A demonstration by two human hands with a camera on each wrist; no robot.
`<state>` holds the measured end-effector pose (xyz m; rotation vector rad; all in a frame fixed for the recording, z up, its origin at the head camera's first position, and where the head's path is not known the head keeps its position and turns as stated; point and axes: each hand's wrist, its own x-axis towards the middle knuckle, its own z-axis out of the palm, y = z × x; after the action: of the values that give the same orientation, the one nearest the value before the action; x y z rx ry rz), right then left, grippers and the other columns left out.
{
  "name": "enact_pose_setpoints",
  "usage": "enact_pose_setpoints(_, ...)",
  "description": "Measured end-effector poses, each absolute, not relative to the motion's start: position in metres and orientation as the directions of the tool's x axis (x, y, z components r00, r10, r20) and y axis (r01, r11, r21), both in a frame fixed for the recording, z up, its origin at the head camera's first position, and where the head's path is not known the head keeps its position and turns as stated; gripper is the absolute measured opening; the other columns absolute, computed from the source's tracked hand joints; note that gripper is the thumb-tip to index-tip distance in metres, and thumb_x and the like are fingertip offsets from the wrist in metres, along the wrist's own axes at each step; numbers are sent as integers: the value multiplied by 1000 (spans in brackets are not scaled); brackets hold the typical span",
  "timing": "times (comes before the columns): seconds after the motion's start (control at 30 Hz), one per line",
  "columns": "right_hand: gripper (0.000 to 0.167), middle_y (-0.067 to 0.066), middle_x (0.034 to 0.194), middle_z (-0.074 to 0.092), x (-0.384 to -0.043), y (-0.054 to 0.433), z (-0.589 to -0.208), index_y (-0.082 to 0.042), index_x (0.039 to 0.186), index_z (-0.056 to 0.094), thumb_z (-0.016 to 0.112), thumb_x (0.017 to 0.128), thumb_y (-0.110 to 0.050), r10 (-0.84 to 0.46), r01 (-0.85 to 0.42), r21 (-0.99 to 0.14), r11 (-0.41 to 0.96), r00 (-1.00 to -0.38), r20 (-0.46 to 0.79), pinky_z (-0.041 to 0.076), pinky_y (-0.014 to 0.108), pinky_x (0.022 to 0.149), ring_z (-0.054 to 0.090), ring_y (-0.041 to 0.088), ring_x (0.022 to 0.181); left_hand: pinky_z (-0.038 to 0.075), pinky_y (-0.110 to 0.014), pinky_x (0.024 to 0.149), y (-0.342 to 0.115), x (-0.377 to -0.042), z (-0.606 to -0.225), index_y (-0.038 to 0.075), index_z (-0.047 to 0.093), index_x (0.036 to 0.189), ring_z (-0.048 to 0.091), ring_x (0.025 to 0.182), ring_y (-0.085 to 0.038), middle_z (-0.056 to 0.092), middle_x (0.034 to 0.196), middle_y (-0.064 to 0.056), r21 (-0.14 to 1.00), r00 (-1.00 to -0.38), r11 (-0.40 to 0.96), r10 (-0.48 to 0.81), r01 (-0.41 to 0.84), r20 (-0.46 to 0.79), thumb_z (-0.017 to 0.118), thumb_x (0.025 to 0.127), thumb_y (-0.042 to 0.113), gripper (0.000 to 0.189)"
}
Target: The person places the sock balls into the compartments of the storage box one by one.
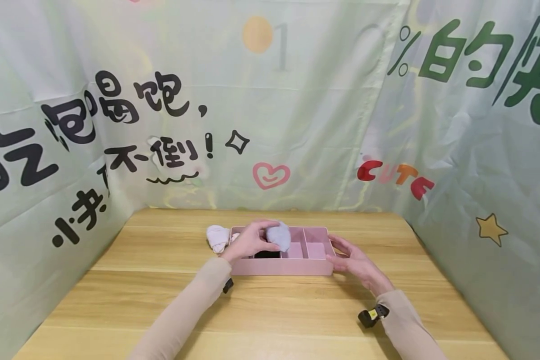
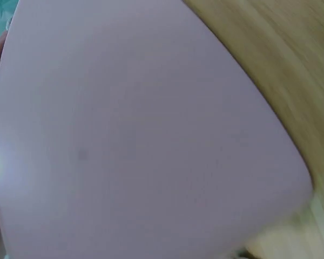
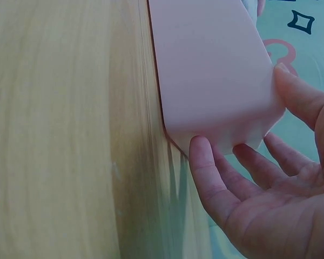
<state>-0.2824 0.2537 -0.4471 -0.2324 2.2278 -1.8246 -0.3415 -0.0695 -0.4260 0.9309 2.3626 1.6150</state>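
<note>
On the table stands a pink divided storage box (image 1: 282, 267). Above its middle, my left hand (image 1: 251, 241) pinches a grey-blue rolled sock (image 1: 279, 237) between thumb and fingers. My right hand (image 1: 357, 262) holds the box's right end, thumb at the rim and fingers along the end wall. The right wrist view shows that hand (image 3: 281, 183) against the box's end (image 3: 221, 81). A black item (image 1: 267, 254) lies in a compartment below my left hand. Left of the box is a whitish rolled sock (image 1: 217, 237). The box wall (image 2: 146, 129) fills most of the left wrist view.
Wood-grain table (image 1: 292, 315) surrounds the box. Printed cloth walls (image 1: 306, 125) rise at the back and both sides. The two right compartments (image 1: 316, 250) show their bare bottoms; the left ones are partly hidden by my left hand.
</note>
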Motion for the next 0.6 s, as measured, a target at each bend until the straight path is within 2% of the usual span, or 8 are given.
enact_pose_setpoints(0.17, 77, 23, 161, 17, -282, 255, -448, -8, 156, 20, 65, 94, -14, -272, 44, -978, 205, -957, -101, 51, 43, 97, 29, 48, 141, 56, -24, 74, -56, -342, -429, 3, 55, 138, 67, 90, -14, 63, 123, -16, 854, -799, 280, 556, 437, 227, 86, 76, 16, 71)
enact_pose_setpoints(0.3, 77, 23, 161, 17, -283, 255, -449, -7, 156, 20, 65, 94, -14, -275, 40, -979, 200, -957, -95, 52, 43, 97, 30, 48, 141, 53, -22, 69, -49, -344, -429, 7, 57, 136, 65, 79, -9, 71, 100, -8, 817, -808, 352, 549, 456, 215, 86, 75, 20, 68)
enact_pose_setpoints(0.4, 75, 24, 160, 18, -284, 254, -450, -6, 156, 21, 65, 94, -13, -273, 37, -980, 197, -958, -91, 52, 42, 96, 34, 47, 139, 52, -22, 67, -45, -344, -427, 9, 61, 132, 63, 74, -7, 71, 89, -2, 789, -816, 404, 541, 463, 202, 87, 74, 23, 66)
enact_pose_setpoints(0.6, 74, 24, 160, 19, -284, 254, -449, -6, 155, 23, 64, 94, -11, -259, 40, -978, 204, -961, -94, 53, 40, 93, 42, 41, 134, 50, -22, 62, -39, -346, -427, 10, 64, 128, 61, 67, -6, 69, 79, 2, 746, -810, 451, 552, 490, 198, 87, 74, 27, 61)
